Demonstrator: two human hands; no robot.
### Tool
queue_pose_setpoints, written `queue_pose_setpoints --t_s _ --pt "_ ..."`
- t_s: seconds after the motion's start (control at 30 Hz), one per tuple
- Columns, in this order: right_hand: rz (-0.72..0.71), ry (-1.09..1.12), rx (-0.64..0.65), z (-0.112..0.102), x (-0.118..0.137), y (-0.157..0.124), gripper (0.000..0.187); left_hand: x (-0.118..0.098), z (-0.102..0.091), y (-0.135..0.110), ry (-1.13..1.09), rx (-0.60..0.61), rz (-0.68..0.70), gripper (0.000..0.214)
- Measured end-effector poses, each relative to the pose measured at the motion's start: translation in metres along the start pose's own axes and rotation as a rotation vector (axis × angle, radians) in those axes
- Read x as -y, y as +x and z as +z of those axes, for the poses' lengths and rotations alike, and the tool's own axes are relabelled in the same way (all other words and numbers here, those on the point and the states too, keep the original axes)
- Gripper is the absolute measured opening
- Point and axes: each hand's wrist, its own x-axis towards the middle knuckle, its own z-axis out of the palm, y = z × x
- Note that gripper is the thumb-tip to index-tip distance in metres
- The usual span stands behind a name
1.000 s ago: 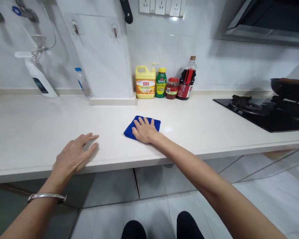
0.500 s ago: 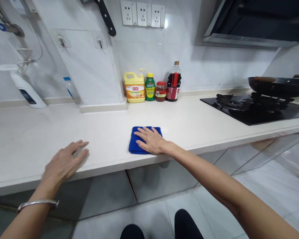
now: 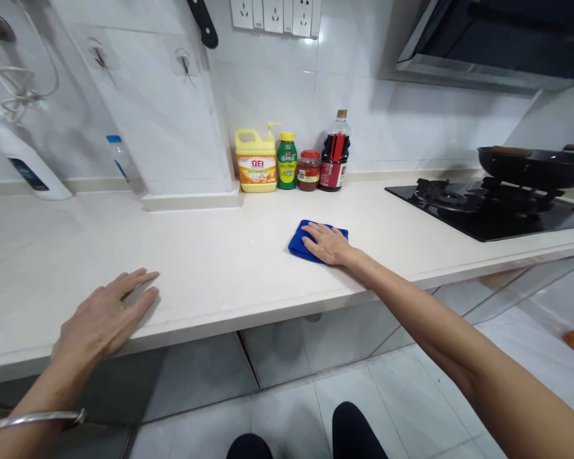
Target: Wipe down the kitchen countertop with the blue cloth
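The right hand (image 3: 329, 244) lies flat, palm down with fingers spread, pressing on a folded blue cloth (image 3: 300, 241) that rests on the white table (image 3: 220, 255); the cloth shows mostly to the left of and beyond the fingers. The hand grips nothing, only covers the cloth. The left hand (image 3: 100, 315) is well apart from it, also flat and open, palm on the table near its front edge, holding nothing. A metal bangle (image 3: 29, 419) sits on that wrist. Beyond the right hand, against the tiled wall, stand a yellow detergent jug (image 3: 256, 162), a green bottle (image 3: 286, 162), a red-lidded jar (image 3: 309, 171) and a dark sauce bottle (image 3: 335, 156), side by side. Further to the right of the right hand is a black gas hob (image 3: 483, 207) carrying a dark wok (image 3: 536, 164).
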Motion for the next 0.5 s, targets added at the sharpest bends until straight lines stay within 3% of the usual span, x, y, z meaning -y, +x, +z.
queue_pose_setpoints --t_s 0.3,0.5 --pt "0.224 -0.076 -0.173 0.003 -0.001 0.044 0.059 -0.003 0.000 -0.002 -0.050 0.013 -0.050 0.071" --pt "0.192 -0.012 -0.211 0.011 -0.005 0.045 0.056 0.001 0.002 0.001 -0.039 0.014 -0.074 0.074"
